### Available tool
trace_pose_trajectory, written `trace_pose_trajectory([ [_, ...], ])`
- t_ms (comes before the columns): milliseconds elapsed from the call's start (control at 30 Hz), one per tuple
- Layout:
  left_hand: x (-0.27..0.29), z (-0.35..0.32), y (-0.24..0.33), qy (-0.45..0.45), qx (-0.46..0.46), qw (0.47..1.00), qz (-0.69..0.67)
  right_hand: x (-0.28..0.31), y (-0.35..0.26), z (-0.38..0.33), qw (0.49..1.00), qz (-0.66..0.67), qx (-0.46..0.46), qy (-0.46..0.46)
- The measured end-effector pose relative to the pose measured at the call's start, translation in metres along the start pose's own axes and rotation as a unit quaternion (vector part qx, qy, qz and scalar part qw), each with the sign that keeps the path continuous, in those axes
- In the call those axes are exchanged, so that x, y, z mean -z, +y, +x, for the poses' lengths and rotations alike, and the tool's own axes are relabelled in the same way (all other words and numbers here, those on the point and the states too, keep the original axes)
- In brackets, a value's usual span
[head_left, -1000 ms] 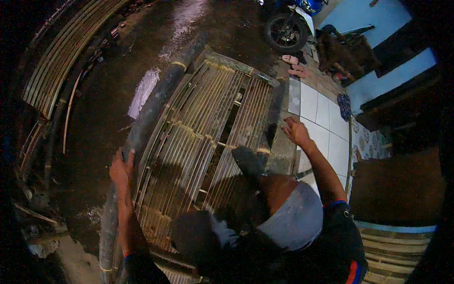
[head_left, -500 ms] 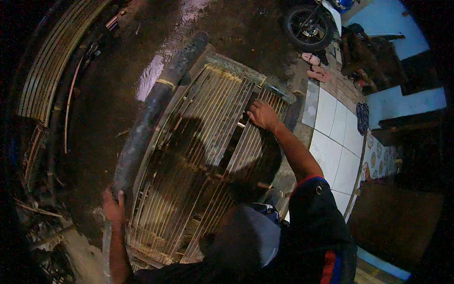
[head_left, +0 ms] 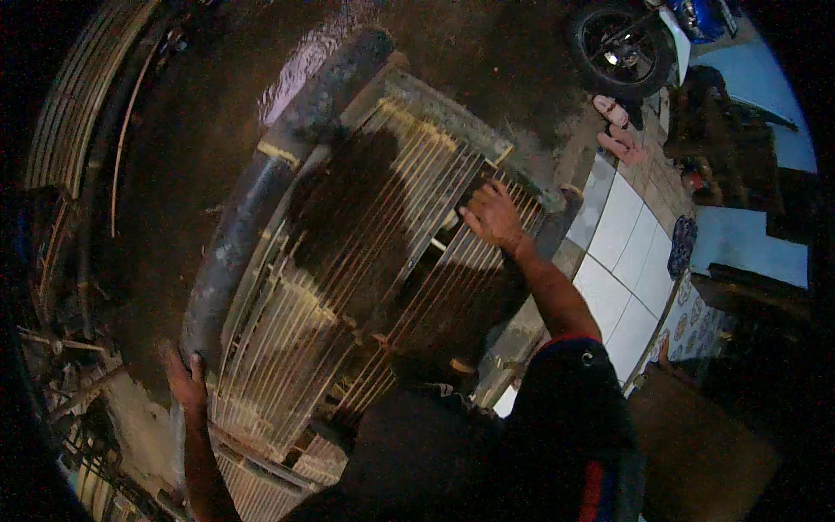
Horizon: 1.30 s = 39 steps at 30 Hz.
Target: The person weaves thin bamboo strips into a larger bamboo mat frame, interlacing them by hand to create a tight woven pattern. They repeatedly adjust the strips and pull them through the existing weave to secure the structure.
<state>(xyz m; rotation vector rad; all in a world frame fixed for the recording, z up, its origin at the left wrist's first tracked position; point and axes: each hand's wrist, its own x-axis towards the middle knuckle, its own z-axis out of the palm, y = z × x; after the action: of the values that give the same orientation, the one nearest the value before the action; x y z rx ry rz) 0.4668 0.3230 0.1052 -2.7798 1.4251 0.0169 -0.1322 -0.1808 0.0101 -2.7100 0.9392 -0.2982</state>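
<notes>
A bamboo frame (head_left: 461, 109) strung with thin lengthwise slats (head_left: 304, 304) lies tilted in front of me, with a thick dark pole (head_left: 235, 217) down its left side. Against the pole's lower left part rests my left hand (head_left: 185, 380), its thumb apart from its fingers. Over the slats near the far right end, my right hand (head_left: 493, 217) has bent fingers closed around some of them. How many it holds is hidden. A gap between slats runs down beside that hand, with a short pale piece (head_left: 439, 244) in it. Shadows darken much of the middle.
A motorcycle wheel (head_left: 622, 50) stands at the far right, near pink sandals (head_left: 619, 143). White floor tiles (head_left: 600, 291) border the frame's right side. More slatted bamboo (head_left: 83, 109) lies at the far left, and a brown board (head_left: 704, 435) is at the lower right.
The view has shifted, so the wheel and sandals appear farther right and the frame's lower end shows more. Both hands stay at nearly the same places on the frame.
</notes>
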Motion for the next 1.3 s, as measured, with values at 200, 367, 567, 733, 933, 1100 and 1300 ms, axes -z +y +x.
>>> trace_pose_trajectory([
  [200, -0.001, 0.006, 0.001, 0.056, 0.017, 0.998, -0.015, -0.004, 0.002, 0.010, 0.999, 0.029, 0.012, 0.035],
  [367, 0.015, 0.040, 0.173, 0.253, -0.070, 0.957, -0.127, 0.005, -0.056, -0.031, 0.988, 0.076, -0.075, 0.115],
  [567, -0.021, 0.019, 0.388, 0.040, -0.306, 0.840, -0.445, 0.009, -0.129, -0.102, 0.978, -0.079, -0.191, -0.002],
  [733, -0.083, -0.017, 0.487, -0.038, -0.248, 0.827, -0.502, -0.004, -0.124, -0.108, 0.975, -0.097, -0.199, -0.005],
  [933, -0.080, -0.041, 0.528, -0.163, -0.135, 0.830, -0.515, 0.015, -0.112, -0.122, 0.937, 0.168, -0.296, -0.081],
  [1100, -0.108, -0.019, 0.534, -0.277, -0.063, 0.845, -0.453, 0.085, -0.129, -0.092, 0.871, 0.323, -0.283, -0.239],
  [1300, -0.091, 0.004, 0.587, -0.284, 0.000, 0.845, -0.453, 0.199, -0.045, -0.068, 0.960, -0.093, -0.114, -0.237],
])
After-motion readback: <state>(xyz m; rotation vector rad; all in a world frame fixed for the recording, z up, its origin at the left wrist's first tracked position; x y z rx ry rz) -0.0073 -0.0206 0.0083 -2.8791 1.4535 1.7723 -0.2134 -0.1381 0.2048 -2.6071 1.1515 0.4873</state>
